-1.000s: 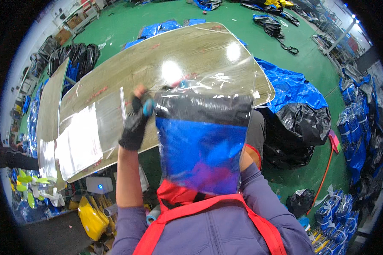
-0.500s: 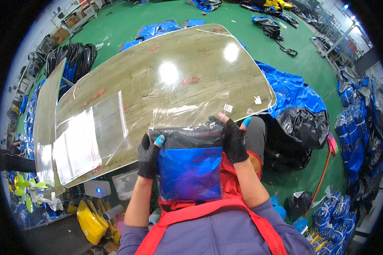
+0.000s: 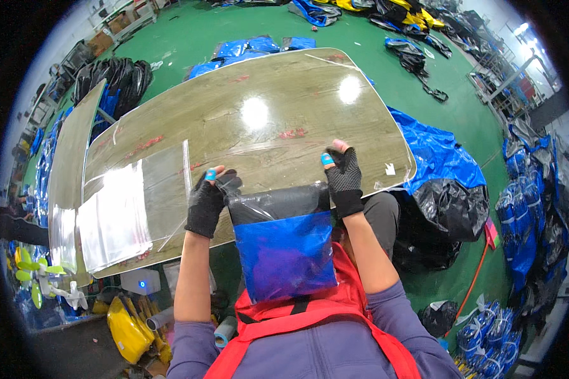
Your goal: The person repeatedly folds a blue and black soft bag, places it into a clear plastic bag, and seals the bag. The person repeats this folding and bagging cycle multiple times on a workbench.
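Green floor (image 3: 464,95) surrounds a brown worktop (image 3: 316,101), with clear bags (image 3: 115,218) spread over its left part and a blue and black heap (image 3: 446,196) beyond its right end. At the near edge, a packet (image 3: 287,252), black along the top and blue below, lies between the forearms, its upper part against the worktop and its lower end over a red apron (image 3: 332,319).

Both hands wear dark gloves with bare, partly blue-banded tips. The left hand (image 3: 207,205) is at the packet's upper left corner, its fingers (image 3: 231,180) just beside the black band. The right hand (image 3: 346,180) is at the upper right corner, its fingers (image 3: 340,146) reaching beyond the packet's top, over the worktop. I cannot tell whether either hand's fingers are clamped on clear film or merely close together.

Half a second ago the left hand was lower along the packet's side, and a clear flap stood out plainly above the black band; now both hands are farther forward and that flap is hard to make out.
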Available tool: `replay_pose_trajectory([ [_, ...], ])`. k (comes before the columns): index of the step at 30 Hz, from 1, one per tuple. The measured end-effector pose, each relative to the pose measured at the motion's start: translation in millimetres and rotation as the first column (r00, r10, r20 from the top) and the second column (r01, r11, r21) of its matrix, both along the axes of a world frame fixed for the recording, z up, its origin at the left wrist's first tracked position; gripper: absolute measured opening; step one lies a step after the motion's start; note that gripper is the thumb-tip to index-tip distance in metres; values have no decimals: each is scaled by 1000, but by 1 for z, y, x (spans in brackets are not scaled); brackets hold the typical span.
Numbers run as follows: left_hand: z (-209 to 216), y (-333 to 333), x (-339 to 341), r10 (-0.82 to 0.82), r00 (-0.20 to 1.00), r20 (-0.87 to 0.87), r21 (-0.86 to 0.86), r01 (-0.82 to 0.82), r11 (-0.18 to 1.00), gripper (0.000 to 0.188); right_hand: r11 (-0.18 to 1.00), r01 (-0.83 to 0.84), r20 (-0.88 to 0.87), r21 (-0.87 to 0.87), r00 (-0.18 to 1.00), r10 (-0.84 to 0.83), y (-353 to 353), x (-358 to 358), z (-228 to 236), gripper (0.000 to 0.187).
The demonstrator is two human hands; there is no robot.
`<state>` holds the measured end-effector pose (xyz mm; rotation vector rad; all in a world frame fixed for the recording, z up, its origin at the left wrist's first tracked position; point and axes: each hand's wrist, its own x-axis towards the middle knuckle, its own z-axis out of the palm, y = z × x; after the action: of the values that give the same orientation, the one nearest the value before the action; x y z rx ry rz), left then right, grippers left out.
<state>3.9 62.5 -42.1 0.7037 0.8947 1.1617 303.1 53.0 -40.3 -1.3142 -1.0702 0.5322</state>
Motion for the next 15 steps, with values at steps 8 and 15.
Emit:
replay_pose_trajectory([
  [8,31,5,13,-125,992,-32,109,128,986,40,734,-679,891,18,344,297,52,-87,87,20],
  [15,45,1,4,-161,888,-431,228,279,933,34,637,-758,936,-140,108,334,95,-85,59,18],
])
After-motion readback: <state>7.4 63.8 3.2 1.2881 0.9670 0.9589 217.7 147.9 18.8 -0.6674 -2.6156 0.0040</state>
